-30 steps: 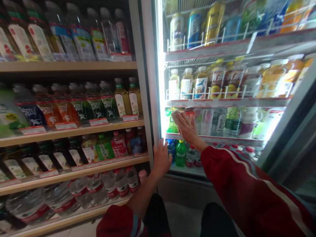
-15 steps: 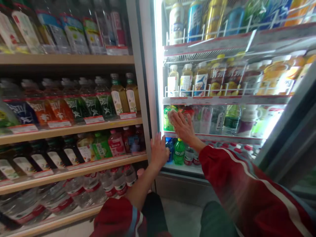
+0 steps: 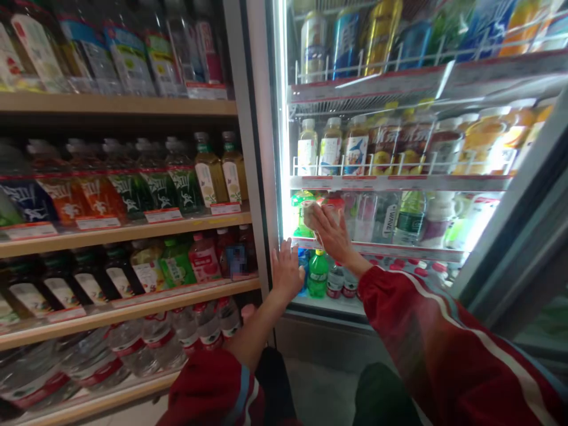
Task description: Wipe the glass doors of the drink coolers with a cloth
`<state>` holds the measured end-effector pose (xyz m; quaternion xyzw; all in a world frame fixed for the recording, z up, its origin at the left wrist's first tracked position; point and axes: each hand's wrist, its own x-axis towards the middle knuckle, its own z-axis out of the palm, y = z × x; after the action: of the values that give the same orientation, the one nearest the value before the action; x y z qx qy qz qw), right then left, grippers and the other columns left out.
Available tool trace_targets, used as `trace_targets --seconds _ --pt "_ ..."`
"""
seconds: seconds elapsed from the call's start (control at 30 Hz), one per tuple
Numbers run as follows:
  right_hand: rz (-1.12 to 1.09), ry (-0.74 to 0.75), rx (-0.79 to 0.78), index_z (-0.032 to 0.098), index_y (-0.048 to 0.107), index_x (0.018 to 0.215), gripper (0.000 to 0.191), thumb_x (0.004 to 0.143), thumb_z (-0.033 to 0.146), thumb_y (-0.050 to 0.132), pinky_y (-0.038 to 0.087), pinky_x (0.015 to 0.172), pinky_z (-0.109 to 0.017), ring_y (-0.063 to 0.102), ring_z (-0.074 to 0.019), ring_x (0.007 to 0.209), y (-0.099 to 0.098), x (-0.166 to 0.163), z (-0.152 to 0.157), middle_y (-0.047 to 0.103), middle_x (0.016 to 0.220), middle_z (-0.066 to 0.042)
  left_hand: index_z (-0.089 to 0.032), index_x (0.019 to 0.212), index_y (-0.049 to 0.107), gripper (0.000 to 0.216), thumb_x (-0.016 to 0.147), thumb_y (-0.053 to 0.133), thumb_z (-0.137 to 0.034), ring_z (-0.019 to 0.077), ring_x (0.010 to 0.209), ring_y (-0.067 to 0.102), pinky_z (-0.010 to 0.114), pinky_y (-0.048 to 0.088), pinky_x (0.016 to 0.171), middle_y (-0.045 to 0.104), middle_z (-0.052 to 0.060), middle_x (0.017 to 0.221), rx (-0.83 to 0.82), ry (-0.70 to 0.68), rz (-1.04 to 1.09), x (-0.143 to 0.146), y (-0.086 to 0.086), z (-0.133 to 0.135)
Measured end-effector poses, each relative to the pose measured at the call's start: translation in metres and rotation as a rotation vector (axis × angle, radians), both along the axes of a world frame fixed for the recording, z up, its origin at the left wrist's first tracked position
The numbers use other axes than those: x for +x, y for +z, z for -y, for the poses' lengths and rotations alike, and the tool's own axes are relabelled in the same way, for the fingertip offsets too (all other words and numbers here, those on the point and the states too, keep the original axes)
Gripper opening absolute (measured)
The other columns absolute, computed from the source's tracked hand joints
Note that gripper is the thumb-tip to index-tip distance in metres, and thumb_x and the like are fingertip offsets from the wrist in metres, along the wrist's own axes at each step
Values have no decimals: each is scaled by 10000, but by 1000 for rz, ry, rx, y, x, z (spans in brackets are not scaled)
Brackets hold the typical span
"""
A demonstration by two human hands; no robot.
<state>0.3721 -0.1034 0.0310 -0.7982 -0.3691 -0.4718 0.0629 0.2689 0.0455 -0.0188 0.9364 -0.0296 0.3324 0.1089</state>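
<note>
My right hand (image 3: pixel 333 236) is stretched out to the lit drinks fridge, fingers laid flat over a small, pale, crumpled cloth (image 3: pixel 312 214) in front of a green bottle (image 3: pixel 300 207). Whether the cloth presses on glass, I cannot tell for sure. Lower and to the left, my left hand (image 3: pixel 287 271) has its fingers spread and holds nothing. It is by the fridge's left frame (image 3: pixel 265 195), partly in front of a blue bottle (image 3: pixel 303 269). Just right of it stands a green bottle with a green cap (image 3: pixel 318 275).
Wooden shelves (image 3: pixel 208 222) with rows of drink bottles fill the left side. Large water bottles (image 3: pixel 128 349) stand at the bottom left. Fridge shelves hold cans (image 3: pixel 346 41) and juice bottles (image 3: pixel 331 148). A dark door frame (image 3: pixel 519 219) slants along the right.
The view has shifted slightly, so the shelves and fridge appear a little further left. Both hands keep nearly the same pose, the right still on the cloth.
</note>
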Motion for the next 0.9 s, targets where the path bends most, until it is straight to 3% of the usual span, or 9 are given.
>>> trace_targets --seconds 0.2,0.33,0.53,0.6,0.7,0.8,0.9 --pt "70 74 -136 259 234 1484 657 877 84 417 -33 1169 -558 174 -242 1442 22 2 -9 295 1534 -51 -92 1363 405 615 763 534 -123 306 1410 256 572 220 1129 299 192 1511 9 -40 -62 0 -6 10" --pt "86 122 -195 265 201 1493 658 893 84 399 -33 1179 -542 186 -239 1439 24 4 -23 300 1534 -38 -99 1361 405 622 757 549 -120 305 1414 246 575 220 1128 301 190 1511 -3 -42 -66 1 -6 10" --pt "12 156 -164 258 406 1404 522 910 89 388 62 1185 -542 303 -224 1400 8 4 -17 425 1466 -30 -97 1343 437 621 735 562 -90 315 1409 253 574 189 1137 316 197 1502 -128 -79 -96 -2 -4 10" --pt "-16 168 -98 246 481 1348 478 907 88 387 129 1178 -537 335 -217 1385 6 0 -11 456 1444 -41 -102 1323 462 595 735 551 -94 302 1404 270 551 186 1144 346 190 1488 -290 -108 -49 0 0 10" --pt "-87 188 102 196 539 1291 458 871 83 397 253 1148 -512 373 -225 1364 3 -12 -7 471 1428 -83 -137 1301 491 541 760 516 -122 251 1374 340 451 241 1145 431 141 1445 -687 -211 63 7 16 17" --pt "-257 274 309 186 501 1329 520 830 89 395 363 1107 -444 413 -204 1338 -7 -28 -8 457 1438 -92 -168 1250 543 426 831 479 -214 235 1237 512 388 391 1045 574 99 1309 -1198 -383 33 14 37 31" --pt "-476 345 455 184 451 1377 590 794 101 403 353 1124 -432 390 -198 1352 -24 -42 -10 409 1471 -87 -184 1079 643 287 827 517 -236 212 1075 613 332 463 937 672 61 1135 -1567 -509 -36 16 51 45"
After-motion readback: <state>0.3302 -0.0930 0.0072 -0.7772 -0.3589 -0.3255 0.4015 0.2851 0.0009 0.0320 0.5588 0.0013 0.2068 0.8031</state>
